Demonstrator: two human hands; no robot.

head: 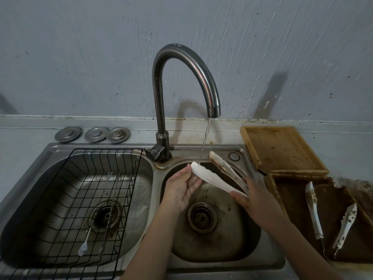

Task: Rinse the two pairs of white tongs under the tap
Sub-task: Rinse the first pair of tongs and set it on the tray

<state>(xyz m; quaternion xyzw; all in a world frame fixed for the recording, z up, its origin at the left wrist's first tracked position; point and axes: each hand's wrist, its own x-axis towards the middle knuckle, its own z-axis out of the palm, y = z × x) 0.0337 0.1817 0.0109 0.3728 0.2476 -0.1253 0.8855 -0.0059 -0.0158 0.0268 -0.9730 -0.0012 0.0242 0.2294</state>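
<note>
While the right hand point(256, 201) fingers pinch the first tongs point(217, 176) under the tap point(213, 110), left hand point(182, 188) fingers spread beneath, the soiled second pair point(331, 217) waits right, unrinsed.

Dim kitchen corner, blue-grey wall

Rough, brush-marked wall point(101, 57), speckled dark near its base; pale worktop point(30, 134) below, grimy along the join.

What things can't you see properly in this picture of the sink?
Head view only:
- Hinge end of the held tongs: hidden by the right hand.
- Underside of the tong arm being rubbed: hidden by the left hand.
- Second tongs on the dirty tray: wire ends too thin and dark to make out.
- Black rack: cut off at the bottom edge.
</note>
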